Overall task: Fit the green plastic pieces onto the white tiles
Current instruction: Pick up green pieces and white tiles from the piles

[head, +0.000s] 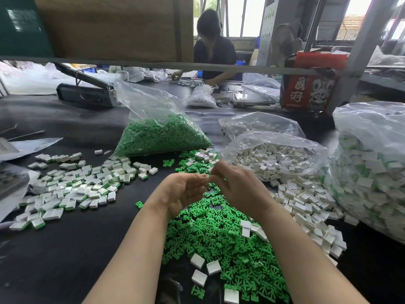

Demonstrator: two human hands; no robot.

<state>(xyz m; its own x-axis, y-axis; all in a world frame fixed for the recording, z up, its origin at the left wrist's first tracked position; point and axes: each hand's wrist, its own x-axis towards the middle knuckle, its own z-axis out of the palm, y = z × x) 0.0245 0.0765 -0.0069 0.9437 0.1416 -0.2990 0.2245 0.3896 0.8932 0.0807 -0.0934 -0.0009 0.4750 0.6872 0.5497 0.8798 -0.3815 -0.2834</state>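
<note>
Dozens of finished tiles [72,189] piled far left, out of my way. My left hand [184,191] and right hand [238,187] meet fingertip to fingertip, pinching something tiny I can't make out. Loose green pieces [221,238] sit right below for grabbing; bare white tiles [306,207] right. Too many to count; four bags.
</note>
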